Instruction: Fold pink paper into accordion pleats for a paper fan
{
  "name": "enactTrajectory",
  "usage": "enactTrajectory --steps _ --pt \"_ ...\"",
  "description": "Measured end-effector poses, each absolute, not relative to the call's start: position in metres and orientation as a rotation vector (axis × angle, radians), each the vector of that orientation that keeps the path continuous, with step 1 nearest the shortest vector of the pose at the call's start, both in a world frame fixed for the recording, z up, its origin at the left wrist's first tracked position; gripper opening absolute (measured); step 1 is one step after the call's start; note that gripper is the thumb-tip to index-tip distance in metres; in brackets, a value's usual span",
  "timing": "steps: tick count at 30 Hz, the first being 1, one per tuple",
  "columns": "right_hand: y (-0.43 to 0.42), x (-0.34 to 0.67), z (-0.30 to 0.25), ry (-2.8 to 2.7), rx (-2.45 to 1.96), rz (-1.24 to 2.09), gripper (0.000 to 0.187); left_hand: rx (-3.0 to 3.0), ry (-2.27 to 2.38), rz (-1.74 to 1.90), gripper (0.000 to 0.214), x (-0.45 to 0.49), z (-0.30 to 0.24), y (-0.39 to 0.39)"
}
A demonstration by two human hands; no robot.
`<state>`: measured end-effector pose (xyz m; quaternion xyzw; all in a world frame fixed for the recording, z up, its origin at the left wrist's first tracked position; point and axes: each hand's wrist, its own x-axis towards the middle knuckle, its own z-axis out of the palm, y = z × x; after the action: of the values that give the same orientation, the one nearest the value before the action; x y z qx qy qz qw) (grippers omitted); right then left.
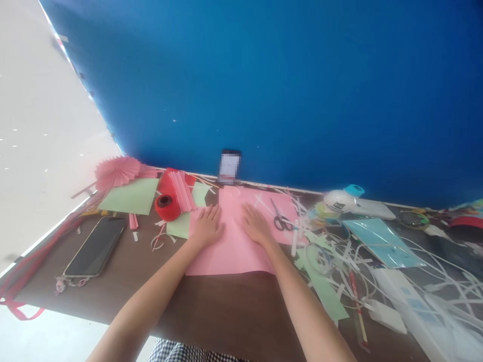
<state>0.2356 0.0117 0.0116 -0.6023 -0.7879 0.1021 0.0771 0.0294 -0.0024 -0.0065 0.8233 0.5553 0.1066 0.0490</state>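
Observation:
Pink paper (230,254) lies on the dark brown table, reaching back toward the blue panel. My left hand (207,226) rests flat on its left part, fingers stretched out and pointing away from me. On the right part lies my right hand (256,225), palm down, its fingers extended too. Neither hand holds anything. Scissors (281,221) with dark handles lie just right of my right hand, on the pink paper. Left of my left hand are a roll of red ribbon (167,207) and a pleated pink paper strip (181,191).
A phone (96,247) lies at the left; another phone (229,166) leans against the blue panel (287,90). Pale green paper (130,196) and a pink paper fan (117,172) sit back left. White cables, paper scraps, a glue bottle (341,200) and a power strip (409,301) crowd the right.

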Motion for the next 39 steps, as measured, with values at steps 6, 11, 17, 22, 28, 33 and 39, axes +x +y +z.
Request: enactTrajectory --steps 6,11,17,22,28,33,39 --pt "0.004 0.246 0.021 -2.434 -1.710 0.297 0.052 2.564 1.637 0.271 0.057 0.025 -0.003 0.008" --pt "-0.002 0.247 0.013 -2.420 -1.796 0.244 0.051 2.571 1.634 0.279 0.057 0.024 -0.004 0.014" --pt "-0.001 0.245 0.011 -2.420 -1.843 0.213 0.051 2.522 1.685 0.291 0.058 0.026 -0.004 0.008" --pt "0.000 0.247 0.010 -2.428 -1.830 0.193 0.052 2.502 1.714 0.271 0.058 0.029 -0.003 0.006" --pt "0.000 0.248 0.009 -2.431 -1.809 0.190 0.052 2.484 1.741 0.290 0.058 0.031 -0.002 0.003" --pt "0.000 0.247 0.008 -2.431 -1.794 0.178 0.052 2.485 1.770 0.293 0.058 0.032 -0.003 0.000" --pt "0.003 0.252 0.007 -2.434 -1.747 0.235 0.052 2.508 1.769 0.294 0.058 0.030 -0.007 0.002"
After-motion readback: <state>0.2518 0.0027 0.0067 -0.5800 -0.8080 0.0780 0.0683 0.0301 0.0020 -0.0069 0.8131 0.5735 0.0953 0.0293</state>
